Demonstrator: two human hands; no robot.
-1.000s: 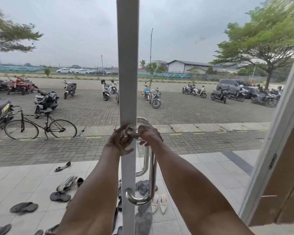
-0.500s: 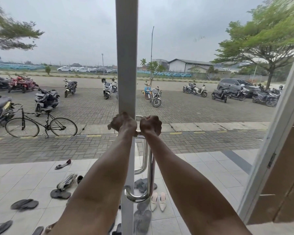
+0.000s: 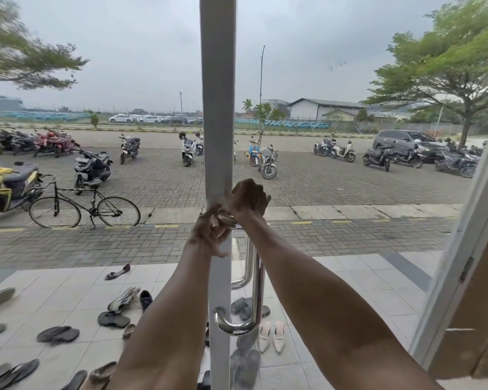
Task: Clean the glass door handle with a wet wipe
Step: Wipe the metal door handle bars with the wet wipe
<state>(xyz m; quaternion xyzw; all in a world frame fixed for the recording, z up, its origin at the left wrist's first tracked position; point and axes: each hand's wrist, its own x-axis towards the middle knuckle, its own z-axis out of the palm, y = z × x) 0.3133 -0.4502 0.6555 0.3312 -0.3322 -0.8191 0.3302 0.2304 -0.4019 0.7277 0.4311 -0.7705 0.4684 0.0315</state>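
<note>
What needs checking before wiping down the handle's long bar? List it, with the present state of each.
1. Wipe in hand: ok. The wet wipe shows, crumpled, at the left hand.
2. Wipe on metal: ok. It sits at the top bend of the door handle.
3. Right hand position: ok, gripping at the top of the handle, beside the door frame.
4. Path down the bar: ok. The vertical bar below both hands is uncovered to its lower bend.
5. Wipe still wet: cannot tell.
6. Dirt left on the bar: cannot tell; it only looks shiny.
</note>
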